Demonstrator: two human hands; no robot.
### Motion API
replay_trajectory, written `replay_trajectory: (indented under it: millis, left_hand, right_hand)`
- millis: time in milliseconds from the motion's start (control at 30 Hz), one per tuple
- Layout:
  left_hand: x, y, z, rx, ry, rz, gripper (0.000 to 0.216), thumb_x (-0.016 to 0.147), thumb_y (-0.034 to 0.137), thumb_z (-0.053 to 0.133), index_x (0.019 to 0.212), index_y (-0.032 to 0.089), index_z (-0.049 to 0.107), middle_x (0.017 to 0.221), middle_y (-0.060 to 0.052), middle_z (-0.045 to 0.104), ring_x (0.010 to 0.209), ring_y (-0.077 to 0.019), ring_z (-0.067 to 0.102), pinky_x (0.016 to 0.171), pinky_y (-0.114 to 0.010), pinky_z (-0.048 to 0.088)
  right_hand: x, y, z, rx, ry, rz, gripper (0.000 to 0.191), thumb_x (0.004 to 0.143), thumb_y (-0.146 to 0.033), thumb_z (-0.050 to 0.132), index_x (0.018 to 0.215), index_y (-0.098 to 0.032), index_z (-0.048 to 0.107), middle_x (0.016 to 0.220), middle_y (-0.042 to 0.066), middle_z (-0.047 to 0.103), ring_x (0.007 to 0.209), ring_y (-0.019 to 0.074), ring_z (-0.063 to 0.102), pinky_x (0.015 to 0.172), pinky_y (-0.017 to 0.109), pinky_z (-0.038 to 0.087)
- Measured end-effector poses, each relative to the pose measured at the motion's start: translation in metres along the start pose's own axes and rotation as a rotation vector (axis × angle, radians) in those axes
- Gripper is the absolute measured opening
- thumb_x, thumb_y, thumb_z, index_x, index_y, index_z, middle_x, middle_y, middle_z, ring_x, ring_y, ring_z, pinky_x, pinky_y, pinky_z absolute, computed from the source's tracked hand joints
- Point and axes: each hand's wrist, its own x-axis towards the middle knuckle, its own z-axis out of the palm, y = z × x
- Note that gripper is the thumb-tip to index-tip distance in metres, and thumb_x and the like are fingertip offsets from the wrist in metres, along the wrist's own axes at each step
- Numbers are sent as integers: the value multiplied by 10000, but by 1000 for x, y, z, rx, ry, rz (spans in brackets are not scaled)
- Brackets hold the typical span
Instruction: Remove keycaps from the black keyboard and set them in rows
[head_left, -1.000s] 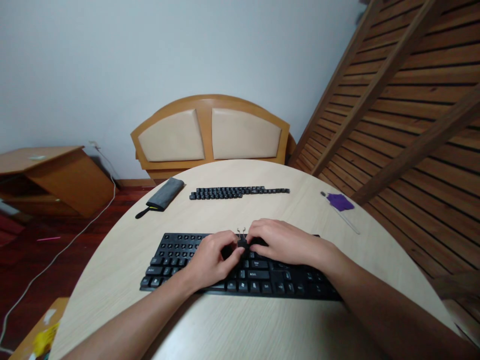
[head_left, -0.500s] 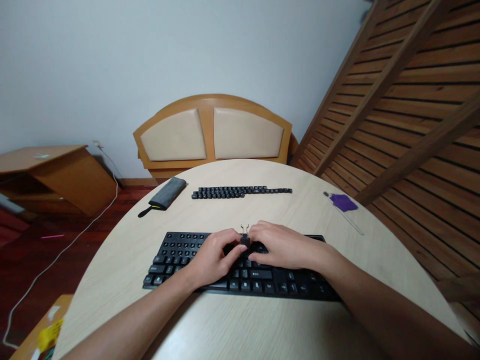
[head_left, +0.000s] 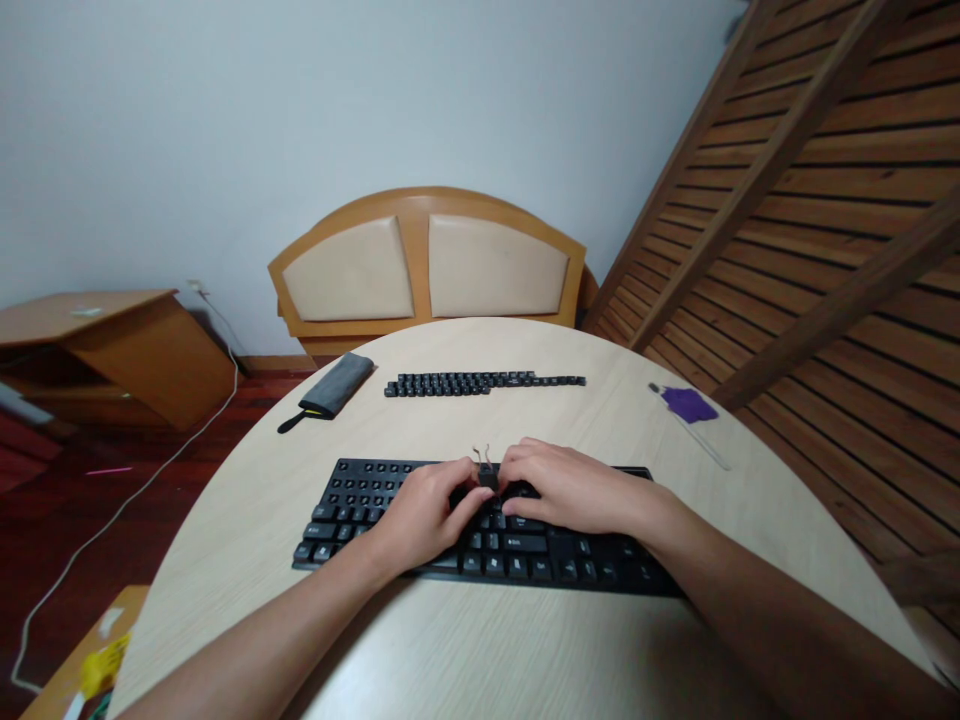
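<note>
A black keyboard (head_left: 465, 575) lies on the table in front of me. Its upper left rows are bare of keycaps, while keycaps remain on the lower rows. Over its middle, my left hand (head_left: 427, 510) pinches a small black keycap puller (head_left: 488, 480) between thumb and forefinger. Two thin wire prongs stick up from the puller, away from me. My right hand (head_left: 555, 485) is curled against the puller's right side, its fingertips closed there and partly hidden. Both hands cover the keys beneath them.
Several loose black keycaps (head_left: 442, 384) stand in rows beyond the keyboard. A grey pouch (head_left: 339, 385) lies at the far left, and a purple cloth (head_left: 690, 404) with a thin pale stick (head_left: 709, 447) at the right. The round table (head_left: 247, 520) has a curved edge.
The keyboard has shifted slightly away from me and to the right. The puller's wire prongs now lean a little to the left. Both hands keep nearly the same place.
</note>
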Motion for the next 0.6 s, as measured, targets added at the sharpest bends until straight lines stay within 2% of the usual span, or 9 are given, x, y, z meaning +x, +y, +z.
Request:
replay_trajectory:
  millis: [100,300,600]
  left_hand:
    - [-1,0,1,12,-43,70,198,971,303,465,850,191,575,808,-36,654,742,-178,600,678,-277,423]
    - [3,-1,1,-66,54,-51,207,944,281,508,762,183,518,678,7,597,621,-143,545,596,-252,367]
    - [5,0,1,-212,42,-93,201,957,286,500,792,182,550,741,-4,657,682,-152,592,659,-264,412]
  right_hand:
    - [1,0,0,-8,3,-1,127,884,-307,641,956,-217,695,964,57,669,988,233,582,852,328,445]
    - [1,-3,2,-2,33,24,155,877,-334,647,929,-199,703,954,69,669,968,241,591,841,341,445]
    - [7,1,11,1,96,11,177,834,-375,708,865,-201,693,930,59,654,945,235,585,818,333,446]
